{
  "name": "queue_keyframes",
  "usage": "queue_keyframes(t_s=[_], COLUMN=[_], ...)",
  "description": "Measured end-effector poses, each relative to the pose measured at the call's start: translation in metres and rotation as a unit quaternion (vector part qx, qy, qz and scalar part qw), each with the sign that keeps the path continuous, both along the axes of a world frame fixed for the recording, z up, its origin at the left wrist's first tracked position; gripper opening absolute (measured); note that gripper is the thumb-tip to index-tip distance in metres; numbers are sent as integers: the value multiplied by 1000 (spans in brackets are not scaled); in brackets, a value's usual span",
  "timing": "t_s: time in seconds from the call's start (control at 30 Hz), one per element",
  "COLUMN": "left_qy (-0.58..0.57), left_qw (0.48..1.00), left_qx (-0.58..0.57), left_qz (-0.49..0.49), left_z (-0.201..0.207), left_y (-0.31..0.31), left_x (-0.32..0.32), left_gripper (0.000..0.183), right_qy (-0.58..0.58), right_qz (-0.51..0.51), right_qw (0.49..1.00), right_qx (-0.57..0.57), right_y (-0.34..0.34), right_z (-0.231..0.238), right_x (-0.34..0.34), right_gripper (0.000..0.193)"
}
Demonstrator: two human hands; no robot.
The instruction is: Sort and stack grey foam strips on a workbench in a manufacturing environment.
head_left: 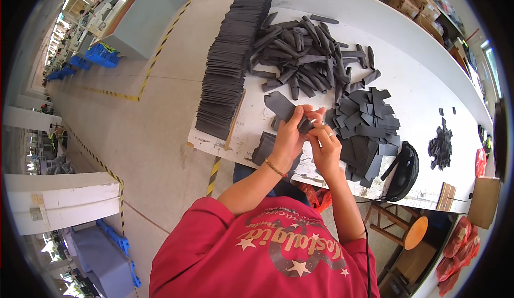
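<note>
My left hand (289, 140) is closed round a dark grey flat piece of material (279, 104), whose rounded end sticks out to the far left. At the other end of it, the bent fingers of my right hand (325, 149) pinch the dark material; a ring shows on one finger. Both hands are close together above the white table (310, 177). Just right of them lies a loose heap of flat dark rectangular pieces (367, 127). Beneath my left hand is a small stack of dark pieces (264, 149), partly hidden by the wrist.
A long row of stacked dark pieces (230, 62) runs along the table's left edge. Rolled dark pieces (305, 52) lie heaped at the back. To the right are a black bag (404, 175), a small dark pile (441, 145) and a wooden stool (415, 232).
</note>
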State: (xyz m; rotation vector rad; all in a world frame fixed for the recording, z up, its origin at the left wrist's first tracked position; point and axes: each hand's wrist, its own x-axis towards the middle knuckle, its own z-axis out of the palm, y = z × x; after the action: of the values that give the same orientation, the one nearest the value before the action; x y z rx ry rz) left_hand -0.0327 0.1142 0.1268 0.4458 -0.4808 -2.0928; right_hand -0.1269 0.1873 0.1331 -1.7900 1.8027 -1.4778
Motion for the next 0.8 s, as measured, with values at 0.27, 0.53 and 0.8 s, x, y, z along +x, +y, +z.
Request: queue_keyframes(t_s=[0.27,0.53,0.8], left_qy=[-26,-88,-123], left_qw=[1000,992,990], left_qx=[-1,-11,29], left_qz=[0,93,56], left_z=[5,19,9], left_y=[-8,-20,4], left_x=[8,13,7], left_gripper=[31,33,31], right_qy=[37,15,-21], right_qz=[13,32,52], right_qw=[997,998,994], right_qx=[61,51,92], right_y=[11,24,18], right_z=[10,8,15], right_x=[-11,-11,-1], right_gripper=[16,13,16])
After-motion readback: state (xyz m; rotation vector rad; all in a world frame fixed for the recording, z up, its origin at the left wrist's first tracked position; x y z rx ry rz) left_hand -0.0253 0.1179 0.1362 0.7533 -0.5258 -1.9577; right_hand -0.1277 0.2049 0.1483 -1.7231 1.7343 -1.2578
